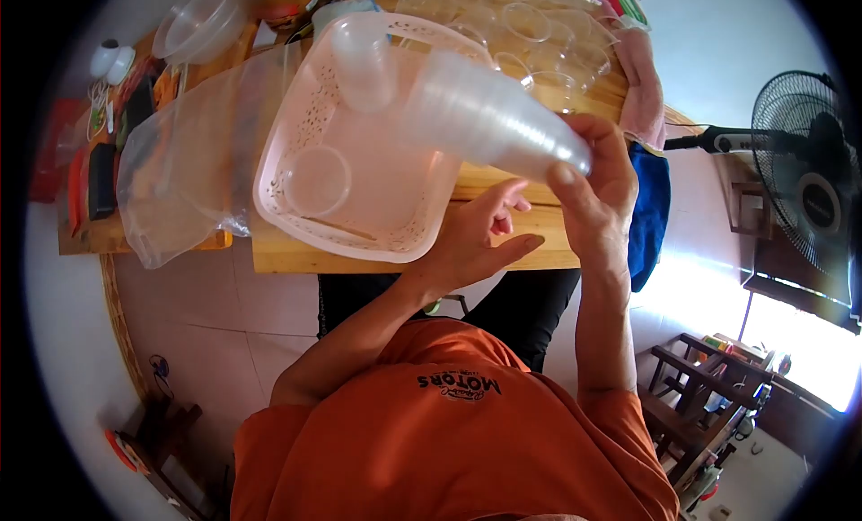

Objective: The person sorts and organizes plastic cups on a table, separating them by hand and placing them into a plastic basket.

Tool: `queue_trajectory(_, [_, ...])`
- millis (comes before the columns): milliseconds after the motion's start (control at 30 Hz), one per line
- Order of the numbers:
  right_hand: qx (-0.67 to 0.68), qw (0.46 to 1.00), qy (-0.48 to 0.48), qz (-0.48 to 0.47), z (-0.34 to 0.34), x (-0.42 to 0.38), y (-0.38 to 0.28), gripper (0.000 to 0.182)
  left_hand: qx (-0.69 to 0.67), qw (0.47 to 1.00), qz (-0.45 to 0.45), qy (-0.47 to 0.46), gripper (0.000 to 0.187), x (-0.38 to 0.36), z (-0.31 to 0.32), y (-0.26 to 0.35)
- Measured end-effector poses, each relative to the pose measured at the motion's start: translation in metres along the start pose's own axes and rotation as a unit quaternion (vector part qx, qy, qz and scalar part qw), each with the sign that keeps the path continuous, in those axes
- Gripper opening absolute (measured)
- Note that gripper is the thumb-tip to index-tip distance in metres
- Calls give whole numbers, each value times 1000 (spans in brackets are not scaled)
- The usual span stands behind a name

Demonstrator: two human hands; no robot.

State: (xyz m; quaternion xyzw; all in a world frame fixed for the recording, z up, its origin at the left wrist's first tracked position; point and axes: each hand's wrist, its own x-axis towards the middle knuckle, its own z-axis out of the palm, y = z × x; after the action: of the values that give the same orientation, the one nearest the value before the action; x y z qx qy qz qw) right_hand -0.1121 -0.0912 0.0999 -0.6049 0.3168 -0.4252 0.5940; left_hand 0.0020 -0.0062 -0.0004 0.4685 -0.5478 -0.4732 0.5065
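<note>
My right hand [597, 193] grips the base end of a long stack of clear plastic cups [498, 112]. The stack tilts, its far end reaching over a pink plastic basket [359, 242]. Below the stack is my left hand [480, 234], thumb out and fingers partly curled, with nothing in it, near the basket's right front corner. Inside the basket, one clear cup [319, 181] lies at the left front, and a shorter group of clear cups [364, 67] leans at the back.
Many clear cups [539, 36] stand at the table's back right. Left of the basket lies a clear plastic bag [193, 153], with clear bowls [205, 27] behind it. A pink cloth [639, 81] and blue cloth [650, 216] hang at the right edge, near a black fan [808, 162].
</note>
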Motion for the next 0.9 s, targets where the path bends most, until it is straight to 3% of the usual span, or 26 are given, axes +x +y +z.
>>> queue_trajectory(100, [69,995,53,49,-30,-22,13,59,-35,998,-42,2,69,-1,-1,-2])
queue_trajectory(267, [28,993,54,103,-58,-62,38,56,-34,996,-85,-10,79,-7,3,-14])
queue_trajectory(333, [-20,989,16,148,-57,-74,35,53,-216,972,6,97,88,-7,12,-14])
queue_trajectory(367, [-42,985,-6,166,-55,-78,33,47,-216,972,5,92,88,-7,11,-17])
queue_trajectory(433, [-163,972,-83,146,-56,-79,39,39,-253,966,-22,47,95,-6,4,-13])
queue_trajectory(467, [-242,962,-100,84,-53,-81,39,32,-246,968,-24,34,95,-5,1,-8])
queue_trajectory(500, [-241,963,-90,87,-50,-80,38,32,-246,969,-29,25,95,-3,0,-4])
queue_trajectory(567, [-310,941,-136,0,-50,-80,38,33,-203,979,-25,12,91,-2,-1,-2])
queue_trajectory(700, [-280,947,-159,9,-63,-76,32,24,-191,981,-34,3,82,-3,0,1])
queue_trajectory(833, [-283,959,-32,2,-71,-69,19,21,-166,985,-33,18,86,0,2,7])
queue_trajectory(900, [-297,954,-24,-31,-68,-63,8,21,-165,986,-21,13,87,1,2,6])
